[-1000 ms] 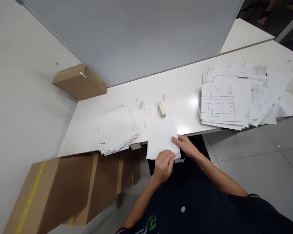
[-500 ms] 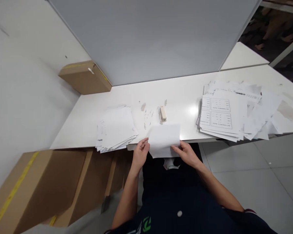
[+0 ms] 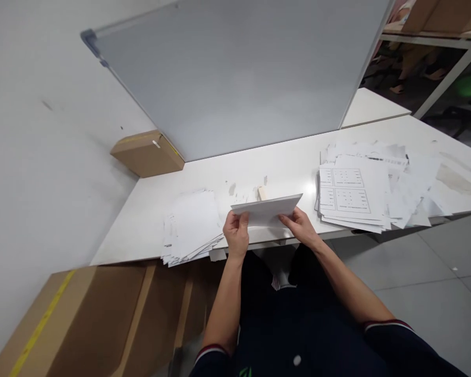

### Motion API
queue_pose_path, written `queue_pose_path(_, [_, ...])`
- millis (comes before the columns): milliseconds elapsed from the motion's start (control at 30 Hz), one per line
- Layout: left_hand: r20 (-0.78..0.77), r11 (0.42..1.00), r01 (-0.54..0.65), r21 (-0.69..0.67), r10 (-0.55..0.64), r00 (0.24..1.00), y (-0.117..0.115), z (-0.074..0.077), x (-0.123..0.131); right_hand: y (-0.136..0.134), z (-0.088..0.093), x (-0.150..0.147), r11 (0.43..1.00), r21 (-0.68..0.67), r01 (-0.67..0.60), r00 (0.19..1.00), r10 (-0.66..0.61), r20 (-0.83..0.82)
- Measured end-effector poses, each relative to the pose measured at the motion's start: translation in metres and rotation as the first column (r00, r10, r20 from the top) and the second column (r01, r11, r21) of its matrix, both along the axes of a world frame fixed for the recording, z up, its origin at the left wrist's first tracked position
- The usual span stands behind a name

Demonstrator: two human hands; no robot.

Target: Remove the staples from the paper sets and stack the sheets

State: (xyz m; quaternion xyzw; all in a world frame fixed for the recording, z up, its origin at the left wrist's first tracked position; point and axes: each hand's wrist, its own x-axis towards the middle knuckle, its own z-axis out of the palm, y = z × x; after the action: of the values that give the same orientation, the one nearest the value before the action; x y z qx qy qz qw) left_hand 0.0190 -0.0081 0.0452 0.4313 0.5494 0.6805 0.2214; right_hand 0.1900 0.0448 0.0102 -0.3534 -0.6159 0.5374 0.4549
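Observation:
Between my two hands a sheet of white paper (image 3: 265, 212) is held up above the front edge of the white table (image 3: 137, 209). It may be more than one sheet; I cannot tell. My left hand (image 3: 236, 233) grips its left end, thumb on the near face. At the right end my right hand (image 3: 300, 226) does the same. Behind the paper lies a small cream-coloured block (image 3: 261, 192), partly hidden by it. A loose stack of white paper (image 3: 194, 220) rests left of my left hand. To the right sits a larger, spread-out pile of printed sheets (image 3: 347, 191).
A grey-white board (image 3: 235, 78) stands along the table's back edge. One cardboard box (image 3: 149, 154) is at the back left corner by the wall. Larger cardboard boxes (image 3: 94, 309) stand below the table at the left. Another table and a person's feet show at the far right.
My hands have raised the paper from lying low over the table edge and tilted it up, so it now covers part of the cream block. The view has shifted too.

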Motion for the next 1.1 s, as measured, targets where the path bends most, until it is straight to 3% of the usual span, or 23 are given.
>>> queue_pose_path(167, [0.034, 0.998, 0.042, -0.048, -0.04, 0.999, 0.008, -0.023, 0.001, 0.004, -0.014, 0.001, 0.999, -0.034, 0.0, 1.0, -0.001, -0.028])
queue_pose_path(400, [0.136, 1.0, -0.023, -0.017, 0.025, 0.99, 0.011, -0.021, 0.006, 0.006, -0.013, -0.002, 0.999, 0.044, 0.017, 0.999, -0.019, 0.05])
queue_pose_path(500, [0.187, 0.998, -0.052, 0.022, 0.046, 0.981, 0.013, -0.023, 0.006, 0.007, 0.0, 0.003, 0.985, 0.172, 0.017, 0.985, -0.046, 0.165])
queue_pose_path(567, [0.222, 0.999, -0.027, 0.031, 0.02, 0.975, 0.013, -0.026, 0.004, 0.009, 0.023, 0.012, 0.95, 0.31, -0.038, 0.948, -0.064, 0.313])
queue_pose_path(667, [0.191, 1.0, 0.022, 0.005, -0.023, 0.981, 0.011, -0.031, -0.004, 0.009, 0.073, 0.03, 0.847, 0.478, -0.233, 0.781, -0.13, 0.61])
queue_pose_path(767, [-0.01, 0.996, 0.034, -0.084, -0.035, 0.999, 0.005, -0.038, -0.013, 0.009, 0.11, 0.034, 0.782, 0.496, -0.376, 0.49, -0.286, 0.823])
queue_pose_path(833, [-0.171, 0.982, 0.053, -0.184, -0.085, 0.982, 0.002, -0.047, -0.017, 0.009, 0.114, 0.027, 0.767, 0.433, -0.473, 0.307, -0.317, 0.897])
queue_pose_path(900, [-0.275, 0.958, 0.1, -0.27, -0.176, 0.945, 0.0, -0.058, -0.018, 0.009, 0.103, 0.017, 0.762, 0.359, -0.539, 0.187, -0.307, 0.933])
queue_pose_path(1000, [-0.314, 0.942, 0.157, -0.297, -0.252, 0.915, 0.0, -0.069, -0.017, 0.009, 0.087, 0.009, 0.754, 0.323, -0.572, 0.135, -0.301, 0.944])
queue_pose_path(1100, [-0.228, 0.961, 0.136, -0.242, -0.192, 0.955, 0.0, -0.061, -0.015, 0.008, 0.095, 0.016, 0.755, 0.346, -0.557, 0.197, -0.284, 0.938])
